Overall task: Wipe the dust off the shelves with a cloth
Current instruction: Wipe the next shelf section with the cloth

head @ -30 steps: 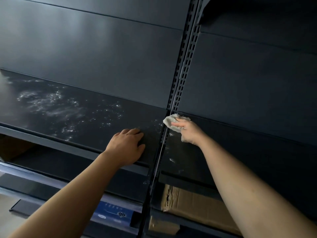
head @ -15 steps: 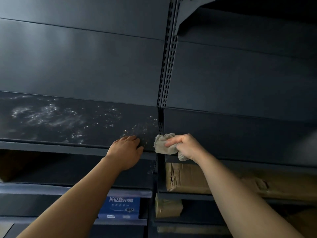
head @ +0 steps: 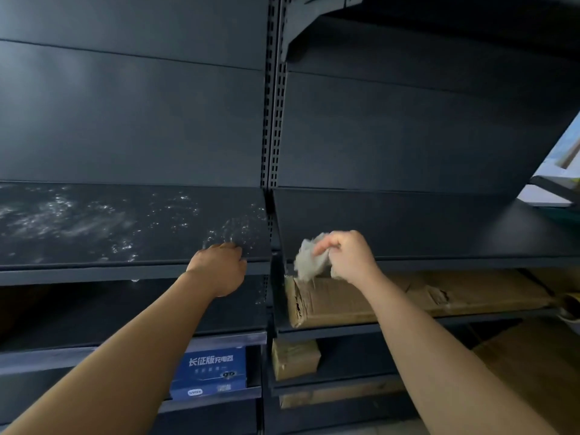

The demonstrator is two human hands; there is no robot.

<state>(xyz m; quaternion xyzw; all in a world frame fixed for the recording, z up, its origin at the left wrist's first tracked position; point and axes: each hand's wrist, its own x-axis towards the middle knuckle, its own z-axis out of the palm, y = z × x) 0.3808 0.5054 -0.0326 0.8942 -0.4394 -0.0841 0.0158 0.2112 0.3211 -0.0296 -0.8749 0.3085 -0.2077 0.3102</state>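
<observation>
Two dark metal shelves sit side by side, split by a slotted upright (head: 272,127). White dust speckles the left shelf (head: 94,224); the right shelf (head: 423,224) looks dark and plain. My left hand (head: 219,266) rests on the front edge of the left shelf near the upright, fingers bent over the lip. My right hand (head: 348,255) holds a crumpled grey cloth (head: 309,262) at the front left corner of the right shelf, just off its edge.
Below the right shelf lies a long cardboard box (head: 392,298), with a smaller one (head: 295,359) under it. A blue printed box (head: 208,372) stands on a lower left shelf. A shelf bracket (head: 314,23) juts out above.
My right hand has drawn the cloth from the back corner by the upright to the front edge of the right shelf. The view has swung right and down. My left hand stays put.
</observation>
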